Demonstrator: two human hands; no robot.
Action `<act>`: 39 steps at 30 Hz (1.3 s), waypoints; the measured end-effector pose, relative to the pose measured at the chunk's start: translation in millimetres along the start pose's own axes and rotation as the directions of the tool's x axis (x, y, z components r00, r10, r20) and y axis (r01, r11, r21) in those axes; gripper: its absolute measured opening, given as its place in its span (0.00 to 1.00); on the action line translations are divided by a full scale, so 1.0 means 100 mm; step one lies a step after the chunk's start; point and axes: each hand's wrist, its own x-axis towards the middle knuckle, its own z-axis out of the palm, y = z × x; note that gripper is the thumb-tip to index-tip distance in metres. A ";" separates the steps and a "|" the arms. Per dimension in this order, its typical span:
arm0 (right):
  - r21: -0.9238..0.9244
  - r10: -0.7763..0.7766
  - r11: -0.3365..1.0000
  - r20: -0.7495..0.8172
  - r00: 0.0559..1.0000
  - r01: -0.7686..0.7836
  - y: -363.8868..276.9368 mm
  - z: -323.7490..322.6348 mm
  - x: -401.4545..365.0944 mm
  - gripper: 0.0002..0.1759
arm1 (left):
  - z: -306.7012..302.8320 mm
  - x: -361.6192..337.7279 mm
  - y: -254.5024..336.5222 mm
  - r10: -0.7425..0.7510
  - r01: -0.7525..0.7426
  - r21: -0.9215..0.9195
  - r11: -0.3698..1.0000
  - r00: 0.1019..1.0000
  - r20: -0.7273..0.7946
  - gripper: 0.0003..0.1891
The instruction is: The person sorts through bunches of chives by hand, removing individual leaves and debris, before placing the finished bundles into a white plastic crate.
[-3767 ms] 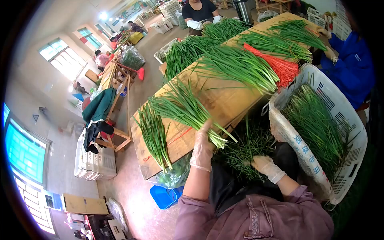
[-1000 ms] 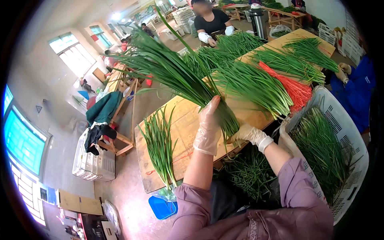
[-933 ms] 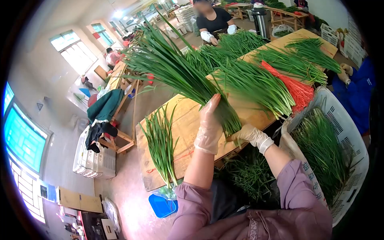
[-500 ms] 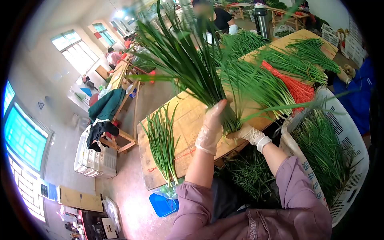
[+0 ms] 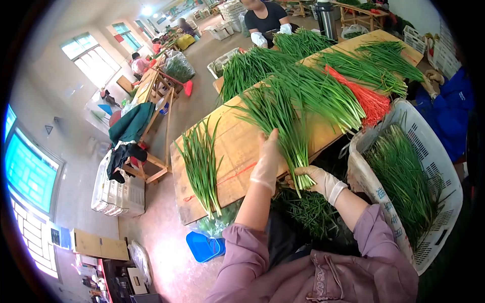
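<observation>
Chive bunch (image 5: 281, 118) lies on the plywood bench (image 5: 230, 146) between a thinner bunch (image 5: 201, 161) and a bigger heap (image 5: 323, 93) beside red ties (image 5: 365, 100) — a white slatted basket (image 5: 373, 186) crowds the right. Blades are long, flat and glossy. The gloved right hand (image 5: 314, 178) has its fingers curled tight round the root end; the left hand (image 5: 266, 162) lies open — flat against the bunch's side.
</observation>
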 end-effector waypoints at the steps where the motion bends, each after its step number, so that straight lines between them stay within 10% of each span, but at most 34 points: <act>1: -0.002 -0.004 1.000 0.007 1.000 0.004 0.02 0.01 -0.01 0.14 | -0.16 -0.10 -0.10 0.166 -0.163 0.061 0.985 0.985 -0.043 0.30; 2: -0.007 -0.015 1.000 0.015 1.000 0.015 0.01 0.02 -0.01 0.14 | -0.31 -0.20 -0.20 0.335 -0.325 0.126 0.937 0.939 -0.071 0.31; 6: -0.024 -0.035 0.999 0.060 0.998 0.037 0.07 0.00 0.07 0.14 | -0.76 -0.53 -0.76 0.105 -0.136 0.127 0.983 0.968 0.227 0.23; 16: -0.259 -0.010 0.965 0.079 0.997 0.030 0.17 -0.05 -0.09 0.16 | -0.66 -0.41 -0.76 0.123 -0.164 0.162 0.973 0.964 0.237 0.10; 33: -0.005 -0.062 0.998 0.117 0.991 0.063 0.45 -0.03 -0.28 0.09 | -0.54 -0.58 -0.98 0.229 -0.243 0.270 0.932 0.970 0.081 0.19; 36: -0.193 -0.079 0.977 0.071 0.994 0.091 0.58 0.10 -0.42 0.08 | -0.63 -0.90 -0.95 -0.239 0.330 -0.068 0.942 0.798 0.553 0.23; 39: -0.396 -0.047 0.913 0.126 0.991 0.094 0.72 0.21 -0.54 0.11 | -0.57 -1.05 -0.93 -0.294 0.494 -0.125 0.860 0.681 0.671 0.20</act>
